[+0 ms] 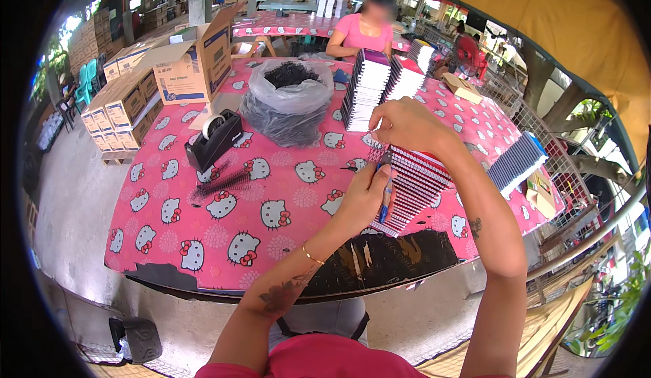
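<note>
My left hand (366,191) grips a blue-handled tool (386,198) held against the near edge of a slanted stack of spiral-bound notebooks (417,184). My right hand (407,125) is closed on the top of the same stack, pinching its wire spine. The stack lies on a table with a pink cartoon-cat cloth (271,195). A loose black wire coil (220,183) lies to the left of my hands.
A black tape dispenser (213,140), a clear bag of black coils (288,103), upright notebook stacks (366,86) and open cardboard boxes (183,66) stand farther back. Another notebook pile (517,163) sits at the right edge. A person in pink sits across the table.
</note>
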`<state>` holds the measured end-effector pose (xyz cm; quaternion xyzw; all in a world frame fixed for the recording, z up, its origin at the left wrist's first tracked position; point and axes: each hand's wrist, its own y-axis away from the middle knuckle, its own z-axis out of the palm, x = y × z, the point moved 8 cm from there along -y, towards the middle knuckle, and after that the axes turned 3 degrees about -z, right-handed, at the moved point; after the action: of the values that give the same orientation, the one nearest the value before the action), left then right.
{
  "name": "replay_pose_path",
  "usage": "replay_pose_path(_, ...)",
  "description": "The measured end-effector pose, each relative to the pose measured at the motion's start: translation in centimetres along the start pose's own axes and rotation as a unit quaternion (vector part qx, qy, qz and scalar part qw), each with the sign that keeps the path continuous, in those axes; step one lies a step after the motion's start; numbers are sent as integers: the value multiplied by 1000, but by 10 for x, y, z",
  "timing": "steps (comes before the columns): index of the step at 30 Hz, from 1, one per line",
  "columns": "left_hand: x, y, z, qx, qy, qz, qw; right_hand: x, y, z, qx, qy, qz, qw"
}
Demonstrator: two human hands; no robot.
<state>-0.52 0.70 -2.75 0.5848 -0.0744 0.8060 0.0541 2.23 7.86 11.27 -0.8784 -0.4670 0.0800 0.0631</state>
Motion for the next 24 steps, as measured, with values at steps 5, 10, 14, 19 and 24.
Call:
replay_pose_path(5, -20, 12, 5, 8, 38, 30, 999, -2, -2, -8, 48, -18, -35, 998)
replay_pose_path(10, -21, 2, -3, 19, 73, -15, 997, -12, -8, 9, -49, -13, -26, 998)
replay_pose_path(14, -21, -5, -4, 29, 85, -5, 996, -11, -8, 19, -77, 25, -5, 997)
replay_pose_path(19, -17, -8, 0, 36, 43, 48, 997, -9, -8, 18, -67, 33, 1, 997)
replay_pose_path(24, -25, 4, 4, 22, 50, -5, 999, -12, -6, 11, 63, -4, -77, 995)
